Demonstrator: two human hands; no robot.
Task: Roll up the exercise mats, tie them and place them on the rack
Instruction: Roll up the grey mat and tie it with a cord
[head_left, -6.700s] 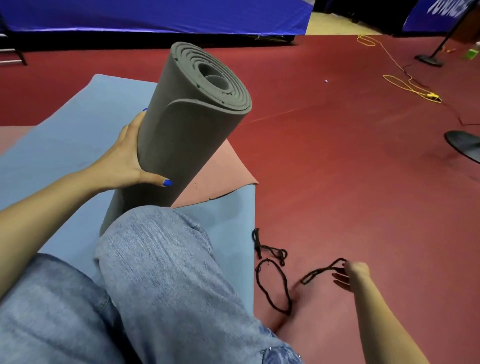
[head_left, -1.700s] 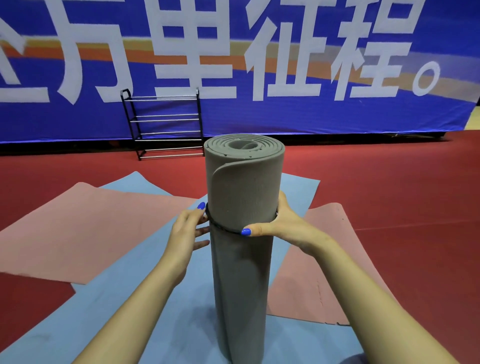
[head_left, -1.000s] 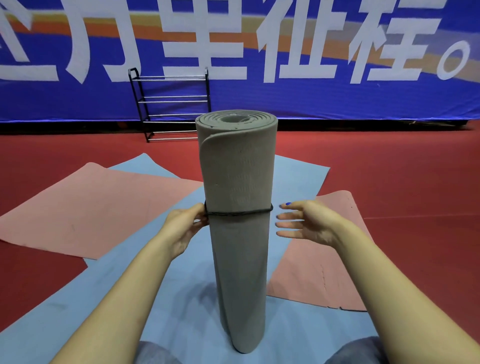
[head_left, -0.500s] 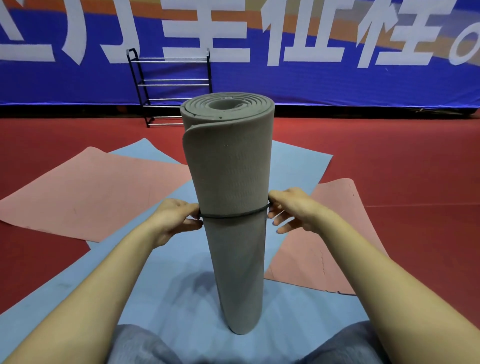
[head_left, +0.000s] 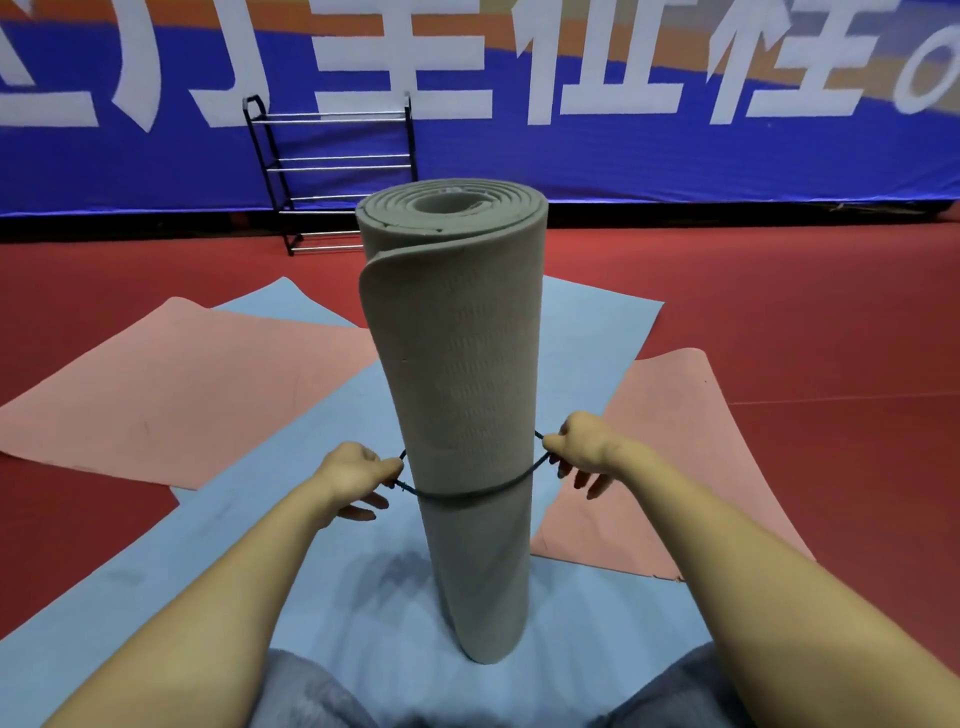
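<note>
A grey foam mat (head_left: 462, 395), rolled into a thick cylinder with its spiral layers showing at the top, stands upright on a flat blue mat (head_left: 332, 582) on the floor. A dark cord (head_left: 467, 492) circles its lower middle. The left hand (head_left: 353, 475) pinches one cord end in a narrow grip; the right hand (head_left: 584, 449) pinches the other.
</note>
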